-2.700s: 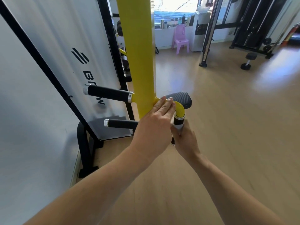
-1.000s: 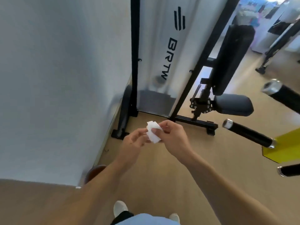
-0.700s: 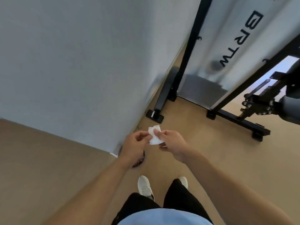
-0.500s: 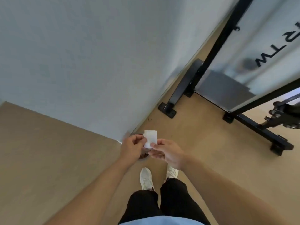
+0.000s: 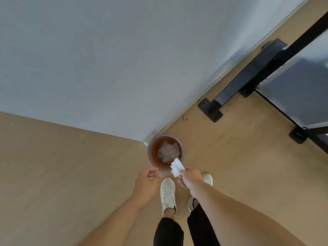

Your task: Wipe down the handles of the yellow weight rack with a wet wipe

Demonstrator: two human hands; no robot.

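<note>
Only the head view here. The person is looking nearly straight down at the floor (image 5: 248,166) now, standing at the corner of the wall (image 5: 106,59). Half a second back both hands were pinching the wipe (image 5: 176,169) between them; now only the right hand (image 5: 190,178) has it, fingers (image 5: 182,173) grasping one end so the white sheet sticks out over the near rim of a little bin (image 5: 149,158). The left hand (image 5: 146,182) has let go and sits apart to the left, fingers loosely curled with nothing in them, thumb and fingertip close together.

The bin was mostly hidden behind the hands before; now it's in plain sight, round, brownish inside, with crumpled pale tissue (image 5: 167,150) already in it, right at the wall's corner. White shoes (image 5: 167,192) just below it, black trousers.

The yellow rack and its handles dropped out of sight a while ago. All that's left of the gym gear is a black frame foot (image 5: 210,110) and a grey panel (image 5: 298,96) at the far right.
</note>
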